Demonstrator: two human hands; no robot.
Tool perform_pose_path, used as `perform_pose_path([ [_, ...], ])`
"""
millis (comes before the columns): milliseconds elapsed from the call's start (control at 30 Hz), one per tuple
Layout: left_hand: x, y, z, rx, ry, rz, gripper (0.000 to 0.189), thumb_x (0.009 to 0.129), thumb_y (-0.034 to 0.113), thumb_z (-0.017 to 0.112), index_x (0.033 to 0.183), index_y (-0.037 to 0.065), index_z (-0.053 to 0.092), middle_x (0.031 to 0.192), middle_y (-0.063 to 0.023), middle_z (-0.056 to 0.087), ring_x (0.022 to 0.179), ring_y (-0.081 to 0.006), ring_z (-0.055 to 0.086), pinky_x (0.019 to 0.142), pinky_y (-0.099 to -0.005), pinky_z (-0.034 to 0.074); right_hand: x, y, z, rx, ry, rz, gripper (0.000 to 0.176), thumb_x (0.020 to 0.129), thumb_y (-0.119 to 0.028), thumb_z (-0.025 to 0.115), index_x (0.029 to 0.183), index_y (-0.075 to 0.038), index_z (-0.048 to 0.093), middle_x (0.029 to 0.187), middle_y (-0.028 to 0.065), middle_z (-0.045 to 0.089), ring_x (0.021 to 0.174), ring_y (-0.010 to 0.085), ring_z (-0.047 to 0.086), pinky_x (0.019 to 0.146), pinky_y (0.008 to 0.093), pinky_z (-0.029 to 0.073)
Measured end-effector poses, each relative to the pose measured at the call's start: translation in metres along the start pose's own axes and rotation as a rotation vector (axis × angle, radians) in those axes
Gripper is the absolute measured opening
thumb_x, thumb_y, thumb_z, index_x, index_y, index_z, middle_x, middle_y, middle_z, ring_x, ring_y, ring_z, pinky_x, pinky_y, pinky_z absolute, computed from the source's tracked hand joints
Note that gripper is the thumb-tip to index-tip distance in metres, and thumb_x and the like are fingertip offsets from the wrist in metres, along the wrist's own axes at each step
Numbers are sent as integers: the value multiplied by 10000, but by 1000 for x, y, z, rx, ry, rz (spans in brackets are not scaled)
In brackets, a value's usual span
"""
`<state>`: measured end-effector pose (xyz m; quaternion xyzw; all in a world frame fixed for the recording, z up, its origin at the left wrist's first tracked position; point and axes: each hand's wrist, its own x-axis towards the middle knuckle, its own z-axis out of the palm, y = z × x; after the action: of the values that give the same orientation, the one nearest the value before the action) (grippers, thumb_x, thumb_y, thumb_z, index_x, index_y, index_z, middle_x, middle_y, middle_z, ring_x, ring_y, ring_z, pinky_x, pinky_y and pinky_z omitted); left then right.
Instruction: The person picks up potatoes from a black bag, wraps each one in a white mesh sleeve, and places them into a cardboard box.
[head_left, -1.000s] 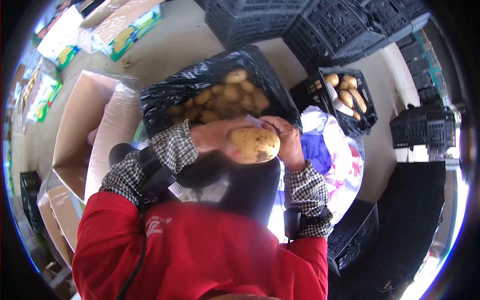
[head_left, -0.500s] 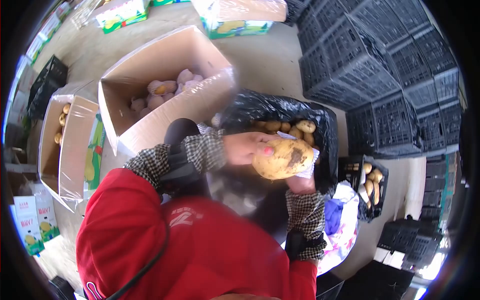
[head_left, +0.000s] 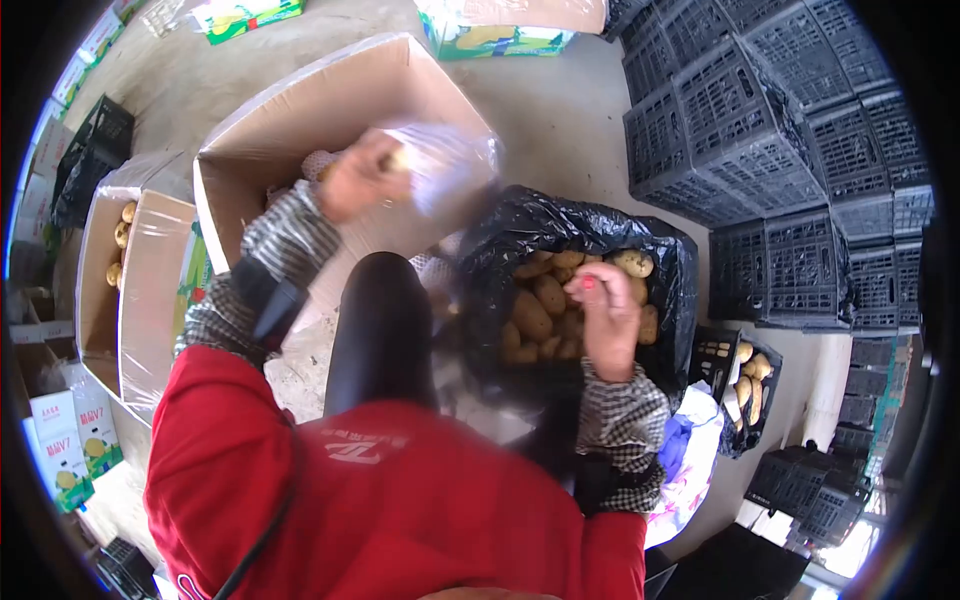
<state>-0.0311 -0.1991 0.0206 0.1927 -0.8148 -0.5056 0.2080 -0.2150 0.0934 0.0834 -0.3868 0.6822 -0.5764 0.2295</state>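
- One potato [head_left: 399, 158], blurred, in pale wrapping [head_left: 442, 165]: we find it above the open cardboard box [head_left: 300, 122]; wrapping spreads rightward from the hand, but its long axis we cannot tell.
- Left hand [head_left: 358, 180]: grasping that potato.
- Right hand [head_left: 608, 312]: fingers bent above loose potatoes [head_left: 531, 315]; whether it grasps anything, we cannot tell.
- Black-lined crate [head_left: 668, 240]: right of the box.
- Dark-clad knee [head_left: 383, 320]: before the box's near wall, partly hiding it.
- Stacked black crates [head_left: 740, 150]: farther right.

A pale, smudged floor [head_left: 565, 120] spreads between tall stacks of dark crates [head_left: 740, 135] on the right and printed cartons [head_left: 62, 450] at far left; bright light [head_left: 855, 550] glares lower right.
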Motion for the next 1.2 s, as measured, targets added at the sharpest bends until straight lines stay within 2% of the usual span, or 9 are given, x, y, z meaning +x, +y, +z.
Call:
perform_pose_path([
  [167,21,-163,-84,1399,-80,319,253,764,223,561,959,62,563,1048,-117,512,977,-221,500,817,-336,427,-34,38,-98,43,440,126,139,874,-142,493,946,-35,547,783,42,558,684,103,547,615,216,460],
  [200,30,-187,-91,1662,-253,131,255,772,239,554,953,61,573,1079,-123,509,999,-212,498,820,-321,429,-47,45,-118,-1,558,169,142,873,-152,496,952,-47,551,764,27,563,666,99,549,605,209,459],
  [367,74,-71,-25,730,4,-47,296,811,208,531,1071,68,552,1107,-112,535,991,-202,531,811,-278,439,-137,98,-210,-17,945,442,151,853,-146,492,971,-80,558,792,10,561,647,91,534,550,196,419],
  [533,101,38,141,152,-291,202,277,815,147,543,1073,44,541,989,-86,589,819,-153,574,748,-275,448,-266,197,-276,-744,612,612,300,766,-161,589,1048,-72,538,936,120,589,809,223,576,703,312,457],
  [667,96,65,269,310,-774,366,309,778,189,589,1041,33,543,931,-117,569,785,-208,580,705,-302,462,-317,225,-260,-844,122,1035,528,707,-180,635,1189,-104,433,1114,183,519,1047,340,481,894,408,374],
  [767,94,40,359,410,-1023,36,383,770,239,588,1083,29,518,1092,-155,512,910,-250,568,760,-323,457,-336,244,-247,-754,40,1053,569,709,-187,622,1228,-141,395,1098,178,530,1021,324,505,863,405,400],
  [1000,101,24,508,646,-887,341,593,752,279,580,1238,27,350,1239,-191,390,1132,-308,407,923,-378,358,-306,206,-257,-824,34,1231,472,741,-201,551,1193,-179,416,923,158,598,859,323,570,738,414,444],
  [1100,113,62,546,592,-943,143,738,728,364,581,1283,-2,264,1286,-214,326,1182,-339,345,974,-385,307,-321,219,-256,-834,102,1108,444,741,-204,554,1168,-177,440,888,150,607,845,323,575,722,418,444],
  [1200,109,97,569,785,-887,116,533,722,374,549,1102,27,408,1099,-178,451,1018,-330,446,868,-395,367,-318,229,-252,-857,92,1122,382,736,-215,572,1102,-161,480,878,140,611,828,320,580,709,418,443],
])
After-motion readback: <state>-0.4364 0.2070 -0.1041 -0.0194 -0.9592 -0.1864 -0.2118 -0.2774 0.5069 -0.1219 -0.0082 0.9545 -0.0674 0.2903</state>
